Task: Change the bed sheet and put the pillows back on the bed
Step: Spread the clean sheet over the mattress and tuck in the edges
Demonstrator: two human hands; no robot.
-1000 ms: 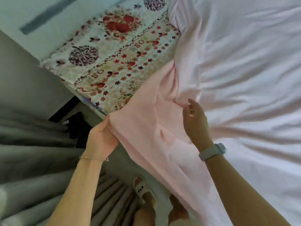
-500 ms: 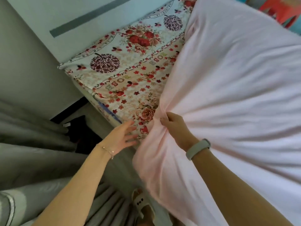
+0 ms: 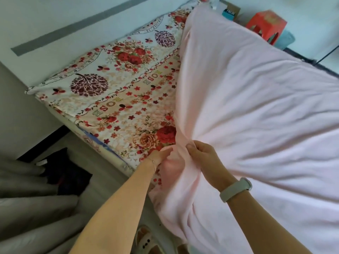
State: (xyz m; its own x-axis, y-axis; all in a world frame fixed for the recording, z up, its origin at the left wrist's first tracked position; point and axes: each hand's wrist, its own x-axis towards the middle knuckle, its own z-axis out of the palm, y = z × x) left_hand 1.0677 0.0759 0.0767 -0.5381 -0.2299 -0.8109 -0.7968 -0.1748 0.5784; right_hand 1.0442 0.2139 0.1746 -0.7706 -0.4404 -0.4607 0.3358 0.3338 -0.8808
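Floral mattress cover [image 3: 113, 99] is lying half bare; pink sheet [image 3: 256, 110] is covering the right side. Your left hand [image 3: 161, 155] and right hand [image 3: 203, 154] are both pinching its bunched edge (near bedside).

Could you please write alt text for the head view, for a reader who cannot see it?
Both hands, left hand and right hand, grip a bunched edge of a pink sheet that covers the right part of a bed, with a floral sheet exposed on the left part. Grey curtains hang at lower left.
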